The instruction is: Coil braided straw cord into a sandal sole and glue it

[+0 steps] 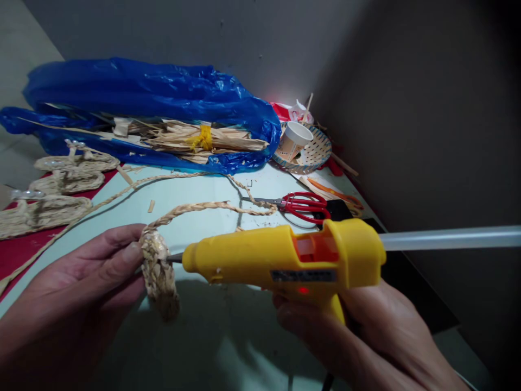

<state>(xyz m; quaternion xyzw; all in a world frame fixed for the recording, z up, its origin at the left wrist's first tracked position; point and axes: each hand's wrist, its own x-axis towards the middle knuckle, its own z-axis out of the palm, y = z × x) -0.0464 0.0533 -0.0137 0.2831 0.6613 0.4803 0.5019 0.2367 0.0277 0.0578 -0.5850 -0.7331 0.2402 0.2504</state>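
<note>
1. Glue work looks to be in hand: the nozzle (176, 258) meets, or nearly meets, the side of a small coiled straw piece (160, 277), though I can't make out fresh glue leaving it.
2. Over on the left, the left hand (93, 271) pinches that piece between thumb and fingers, above the bench (183, 190).
3. The right hand (378, 326) is wrapped round the handle of the yellow glue gun (244, 252); whether the trigger is squeezed, I can't tell.
4. To my eye, any move from here calls for a steady pinch, fingertips clear of the nozzle, and the braided cord (195, 207) kept from twisting.
5. Counting up: one coiled piece in hand, one glue gun, one glue stick (448, 238) jutting from its back.
6. Beyond: one pair of red-handled scissors (287, 202), one paper cup (291, 144) in one basket (323, 149), one blue bag (142, 81), one tied straw bundle (232, 140).
7. At left, I count three beaded straw pieces (57, 212).
</note>
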